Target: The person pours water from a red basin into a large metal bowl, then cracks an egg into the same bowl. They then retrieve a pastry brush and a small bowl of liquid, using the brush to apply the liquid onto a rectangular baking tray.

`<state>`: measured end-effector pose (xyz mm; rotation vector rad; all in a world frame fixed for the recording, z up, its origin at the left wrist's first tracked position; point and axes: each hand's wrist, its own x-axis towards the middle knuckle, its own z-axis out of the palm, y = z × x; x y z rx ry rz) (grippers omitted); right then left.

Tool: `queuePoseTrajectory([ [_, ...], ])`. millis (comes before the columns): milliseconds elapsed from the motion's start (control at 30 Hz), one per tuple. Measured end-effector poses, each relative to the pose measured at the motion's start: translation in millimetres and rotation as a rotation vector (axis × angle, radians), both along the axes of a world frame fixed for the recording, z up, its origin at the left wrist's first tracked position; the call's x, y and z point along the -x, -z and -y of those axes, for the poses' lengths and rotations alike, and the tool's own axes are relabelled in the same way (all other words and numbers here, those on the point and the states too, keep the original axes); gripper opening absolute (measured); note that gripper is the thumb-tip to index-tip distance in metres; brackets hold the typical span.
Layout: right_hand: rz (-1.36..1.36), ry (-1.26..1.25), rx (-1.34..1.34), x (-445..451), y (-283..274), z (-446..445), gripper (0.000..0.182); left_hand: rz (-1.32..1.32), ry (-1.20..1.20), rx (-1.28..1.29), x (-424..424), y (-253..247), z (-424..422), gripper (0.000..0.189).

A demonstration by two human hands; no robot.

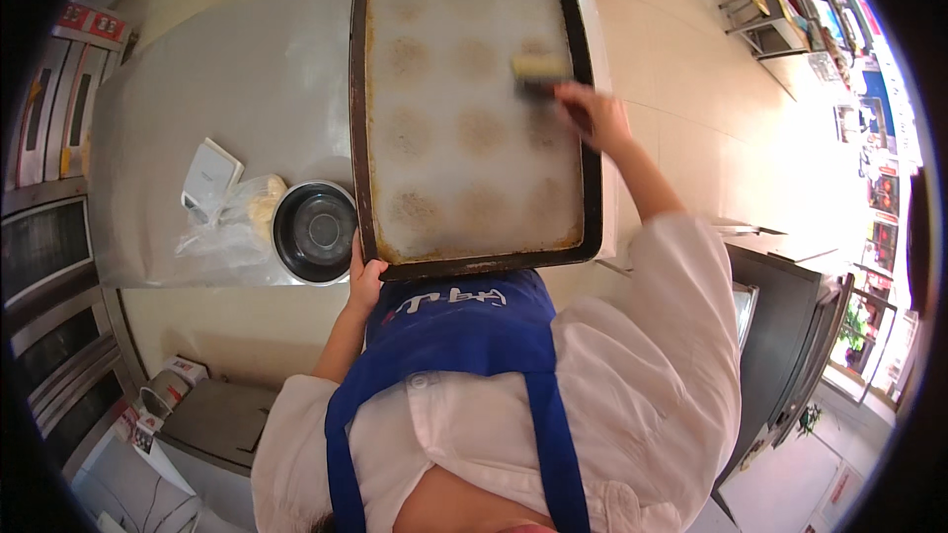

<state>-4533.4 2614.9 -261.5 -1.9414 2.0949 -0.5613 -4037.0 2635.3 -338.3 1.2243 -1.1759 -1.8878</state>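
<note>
A large metal baking tray (474, 163) with a dark rim and brownish round marks lies before me, over the steel table's right end. My left hand (365, 277) grips its near left corner, thumb on the rim. In my right hand (596, 118) is a flat brush (539, 68) with pale bristles and a dark ferrule, over the right part of the tray; hand and brush are blurred. Left of the tray stands a round dark metal bowl (315, 233). Beside that bowl lies a clear plastic bag (233, 226) with something pale yellow in it.
A white device (212, 174), perhaps a kitchen scale, lies on the steel table (222, 74) beyond the bag. Metal cabinets (48, 229) stand far left. A grey appliance (774, 333) stands close at my right. A table with chairs (778, 22) is at the far right.
</note>
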Motion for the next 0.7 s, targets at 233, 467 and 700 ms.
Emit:
queuePoseTrajectory([
  [233,0.286,-0.118,-0.291,-135,-82,-136,0.024,0.029,0.041,0.107,-7,9,-1,0.079],
  [467,0.615,-0.154,-0.482,-158,-68,-8,0.026,0.475,0.1,0.314,-10,-22,4,0.067],
  [700,0.378,0.045,-0.229,-92,-60,97,0.022,0.747,0.437,1.32,-7,-91,-16,0.042],
])
